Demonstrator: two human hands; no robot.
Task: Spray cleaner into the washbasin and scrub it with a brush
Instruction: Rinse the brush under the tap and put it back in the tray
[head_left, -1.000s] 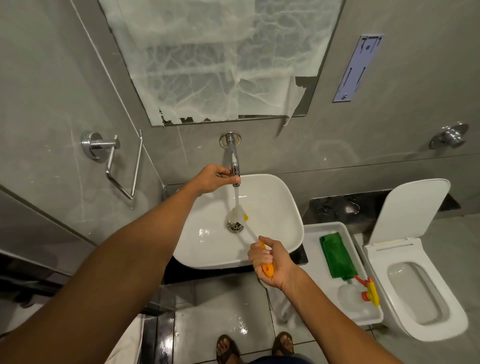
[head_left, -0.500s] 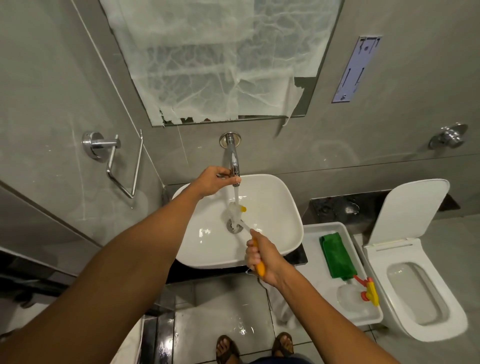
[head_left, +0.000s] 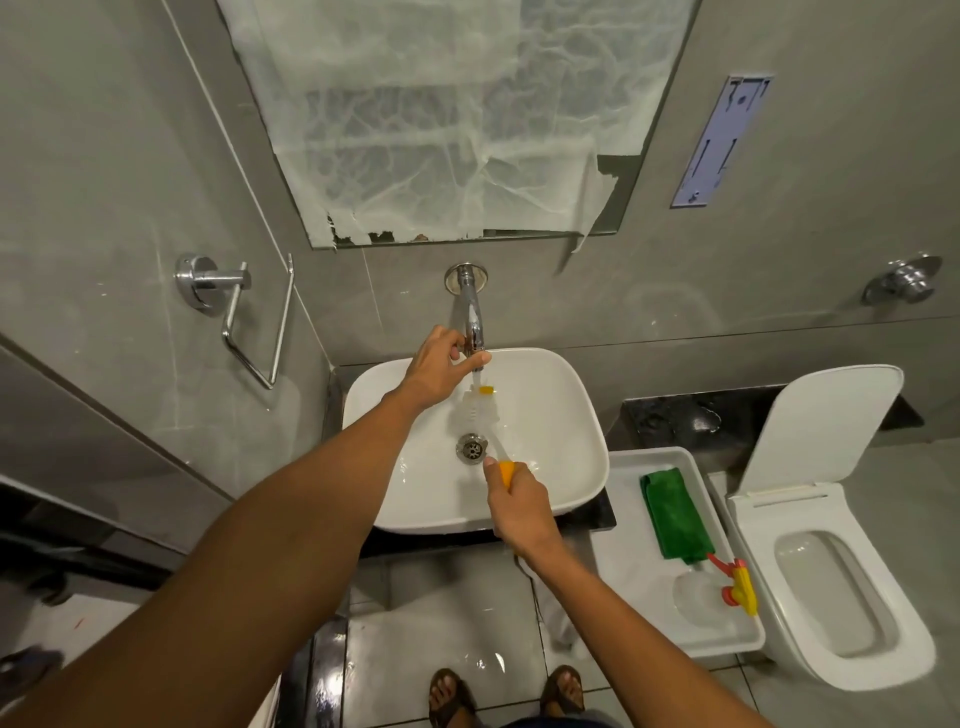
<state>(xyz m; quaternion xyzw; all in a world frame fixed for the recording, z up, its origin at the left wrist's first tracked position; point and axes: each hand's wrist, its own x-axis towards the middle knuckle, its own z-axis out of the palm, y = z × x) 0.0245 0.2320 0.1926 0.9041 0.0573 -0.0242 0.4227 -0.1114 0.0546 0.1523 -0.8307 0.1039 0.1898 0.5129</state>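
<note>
The white washbasin (head_left: 566, 415) sits under a chrome wall tap (head_left: 470, 312). My left hand (head_left: 441, 364) grips the tap's spout end. A thin stream of water falls from it onto the white bristle head of the brush (head_left: 475, 410), which has an orange tip and orange handle. My right hand (head_left: 517, 506) holds that handle over the basin's front, just right of the drain (head_left: 471, 448). The clear spray bottle (head_left: 698, 597) with its red and yellow trigger lies on its side in the white tray (head_left: 623, 551) to the right.
A folded green cloth (head_left: 675, 514) lies in the tray. A white toilet (head_left: 841, 571) with raised lid stands at the right. A chrome towel holder (head_left: 244, 312) is on the left wall. Paper covers the mirror (head_left: 457, 114). My sandalled feet stand on a wet floor.
My right hand has pushed the brush forward, so its head moved from near the drain up toward the tap's stream. My left hand stays on the tap.
</note>
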